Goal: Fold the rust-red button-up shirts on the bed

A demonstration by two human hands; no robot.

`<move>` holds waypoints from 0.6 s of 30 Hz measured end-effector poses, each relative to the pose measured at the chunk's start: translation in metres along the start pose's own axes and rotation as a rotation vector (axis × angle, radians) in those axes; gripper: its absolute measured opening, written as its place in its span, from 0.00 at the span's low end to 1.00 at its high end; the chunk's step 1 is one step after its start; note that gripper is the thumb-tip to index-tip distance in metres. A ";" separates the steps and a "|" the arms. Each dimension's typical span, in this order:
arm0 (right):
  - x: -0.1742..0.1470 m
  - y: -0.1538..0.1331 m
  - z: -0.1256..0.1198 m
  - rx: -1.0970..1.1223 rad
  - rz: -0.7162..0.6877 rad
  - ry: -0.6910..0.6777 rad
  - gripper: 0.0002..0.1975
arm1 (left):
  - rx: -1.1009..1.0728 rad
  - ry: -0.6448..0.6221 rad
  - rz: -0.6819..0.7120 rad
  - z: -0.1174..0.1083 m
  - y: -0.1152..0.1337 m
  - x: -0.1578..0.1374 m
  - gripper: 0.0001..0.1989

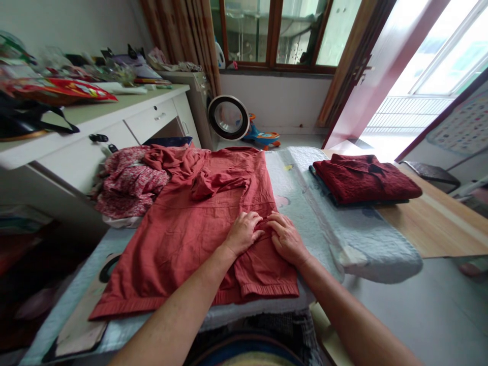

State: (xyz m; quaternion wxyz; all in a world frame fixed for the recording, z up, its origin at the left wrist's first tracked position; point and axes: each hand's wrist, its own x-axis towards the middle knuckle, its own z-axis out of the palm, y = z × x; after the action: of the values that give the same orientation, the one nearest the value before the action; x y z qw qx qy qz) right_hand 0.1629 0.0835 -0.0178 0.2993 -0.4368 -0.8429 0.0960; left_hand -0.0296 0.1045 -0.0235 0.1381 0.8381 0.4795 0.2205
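Note:
A rust-red jacket [179, 239] with a gathered hem lies spread on the covered table in front of me, and its right part is folded inward. One sleeve [224, 183] is bunched across the upper part. My left hand [244, 234] rests on the folded part, its fingers bent and closed on the cloth. Close beside it, my right hand [285, 238] bends its fingers over the jacket's right edge, gripping the fabric. The fingertips of the two hands are nearly together. Cloth caught under the fingers is partly hidden.
A crumpled red-and-white patterned garment [131, 185] lies at the left. Folded dark red clothing [369, 178] is stacked at the right on a pale quilted cover [305, 203]. A cluttered white desk [148, 114], an open washer door [229, 118] and a ride-on toy [263, 136] stand beyond.

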 end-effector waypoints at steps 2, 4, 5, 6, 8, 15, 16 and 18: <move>-0.001 -0.002 0.001 -0.027 -0.020 -0.073 0.20 | 0.007 -0.001 -0.001 0.000 0.000 -0.001 0.17; -0.001 -0.003 0.003 -0.083 0.005 -0.147 0.24 | 0.015 0.001 0.000 0.000 0.001 -0.001 0.17; -0.002 -0.004 0.004 -0.114 0.024 -0.172 0.26 | 0.018 0.000 0.000 0.000 0.002 -0.001 0.18; -0.002 -0.004 0.005 -0.143 0.043 -0.189 0.28 | 0.020 -0.001 0.000 -0.001 0.002 -0.002 0.18; -0.003 -0.005 0.008 -0.187 0.073 -0.206 0.30 | 0.026 -0.004 0.003 -0.001 0.003 -0.002 0.19; -0.003 -0.003 0.013 -0.253 0.165 -0.190 0.36 | 0.086 -0.033 0.017 0.001 0.001 -0.006 0.21; -0.004 -0.002 0.013 -0.257 0.175 -0.191 0.37 | 0.103 -0.036 0.019 0.002 0.000 -0.007 0.22; -0.005 0.002 0.011 -0.261 0.190 -0.195 0.38 | 0.144 -0.046 0.021 0.002 -0.001 -0.011 0.23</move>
State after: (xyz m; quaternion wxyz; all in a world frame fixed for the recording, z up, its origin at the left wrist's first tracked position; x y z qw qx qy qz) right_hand 0.1596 0.0813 -0.0298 0.1466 -0.5383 -0.8280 0.0556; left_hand -0.0340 0.0956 -0.0286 0.0861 0.8556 0.4821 0.1674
